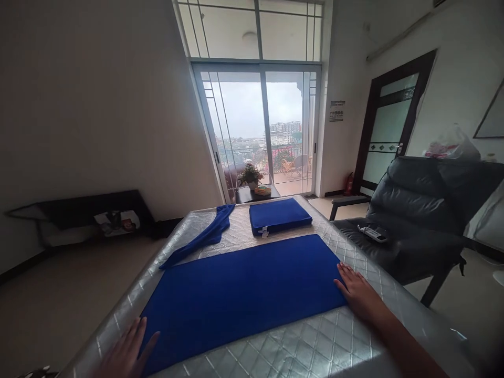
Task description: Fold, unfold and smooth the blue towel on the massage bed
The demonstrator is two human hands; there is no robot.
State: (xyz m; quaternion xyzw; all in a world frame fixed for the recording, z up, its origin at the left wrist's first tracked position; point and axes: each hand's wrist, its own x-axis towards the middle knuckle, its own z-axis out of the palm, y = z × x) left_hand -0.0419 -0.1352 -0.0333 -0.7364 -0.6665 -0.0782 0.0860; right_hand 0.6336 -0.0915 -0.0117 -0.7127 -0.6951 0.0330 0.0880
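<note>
A long blue cloth point(244, 291) lies flat and smooth across the silvery quilted mattress point(299, 346). My left hand point(128, 349) rests at its near left end, fingers stretched out and thumb apart. At the right end, my right hand point(360, 294) lies flat with its fingertips on the cloth's edge. Neither hand grips anything. Beyond the cloth sits a neatly folded blue stack point(280, 214) with a white tag on its front edge. A narrow, crumpled blue strip of fabric point(205, 239) trails along the mattress's left side.
To the right stands a black recliner point(417, 210) with a pale device point(373, 232) on its seat. A small dark table point(240, 196) with a potted plant point(251, 174) is past the mattress, before sliding glass doors point(244, 121). A dark bench point(90, 210) lines the left wall.
</note>
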